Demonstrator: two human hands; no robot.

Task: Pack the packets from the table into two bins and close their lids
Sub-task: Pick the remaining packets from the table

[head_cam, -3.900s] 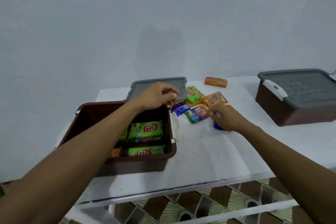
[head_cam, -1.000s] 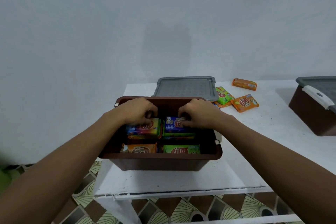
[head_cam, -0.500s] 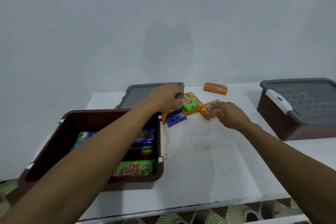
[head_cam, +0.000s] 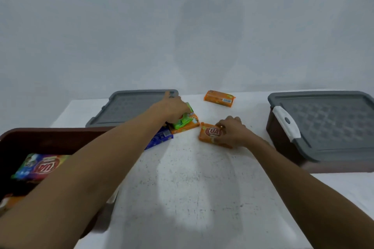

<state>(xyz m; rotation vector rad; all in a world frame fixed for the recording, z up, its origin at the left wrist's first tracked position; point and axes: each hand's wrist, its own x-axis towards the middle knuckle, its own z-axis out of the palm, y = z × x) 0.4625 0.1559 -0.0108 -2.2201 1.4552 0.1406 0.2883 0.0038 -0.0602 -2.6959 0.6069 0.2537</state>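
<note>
At your far left the open bin [head_cam: 50, 133] sits on the worktop [head_cam: 192, 188], its brown rim running off the edge of view. A multicoloured packet [head_cam: 40, 166] lies inside it, logo up, partly hidden by your left forearm. Behind the bin, the loose lid [head_cam: 129, 107] lies flat on the worktop, on the wall side.

Your left hand [head_cam: 174, 111] reaches past that lid's right edge. Its grip is closed, with the fingers curled down over the green packet [head_cam: 183, 122], which lies on top of the bottom orange packet [head_cam: 189, 127]. The blue packet [head_cam: 159, 139] is just beside that small stack on its near left side, half covered by your forearm.

A little to the right, apart from the stack, your right hand [head_cam: 232, 131] has its grip closed too. Its fingertips bend onto the top edge of the orange packet [head_cam: 209, 134], which lies flat on the worktop with its red logo up. Farther back, well apart from both hands, the far orange packet [head_cam: 219, 98] lies alone near the wall.

At your right stands the second bin [head_cam: 275, 137], brown, with its grey cover [head_cam: 323, 123] on and a white latch [head_cam: 286, 123] at its left end.
</note>
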